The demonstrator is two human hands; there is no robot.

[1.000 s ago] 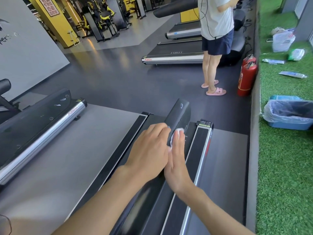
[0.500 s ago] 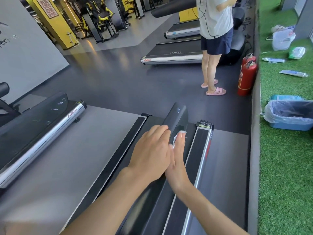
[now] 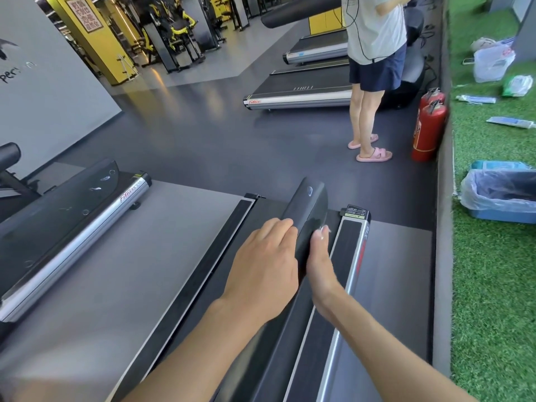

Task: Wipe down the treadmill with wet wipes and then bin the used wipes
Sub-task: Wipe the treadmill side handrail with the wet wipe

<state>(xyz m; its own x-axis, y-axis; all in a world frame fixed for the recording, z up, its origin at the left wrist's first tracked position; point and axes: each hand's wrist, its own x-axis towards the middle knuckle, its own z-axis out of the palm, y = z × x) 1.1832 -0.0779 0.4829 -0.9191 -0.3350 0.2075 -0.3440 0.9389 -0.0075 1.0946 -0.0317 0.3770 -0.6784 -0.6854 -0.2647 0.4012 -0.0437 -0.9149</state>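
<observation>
Reads "Fitness X10" in red on left treadmill's silver side rail (image 3: 78, 242); "X10" on near treadmill's right side rail (image 3: 362, 245); "Fitness" on far treadmill's rail (image 3: 298, 101); "per…" on white wall (image 3: 43, 97). Yellow pillar's sign (image 3: 85, 14) and end-cap label (image 3: 355, 212) illegible.

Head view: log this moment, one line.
left hand rests on glossy black treadmill handrail | right hand presses white wet wipe against it | step: wipe-down

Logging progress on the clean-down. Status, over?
Left hand rests on black treadmill handrail. Right hand presses white wet wipe flat against its side. Blue plastic-lined bin sits on green turf, right. Nothing blocking the rail.
</observation>
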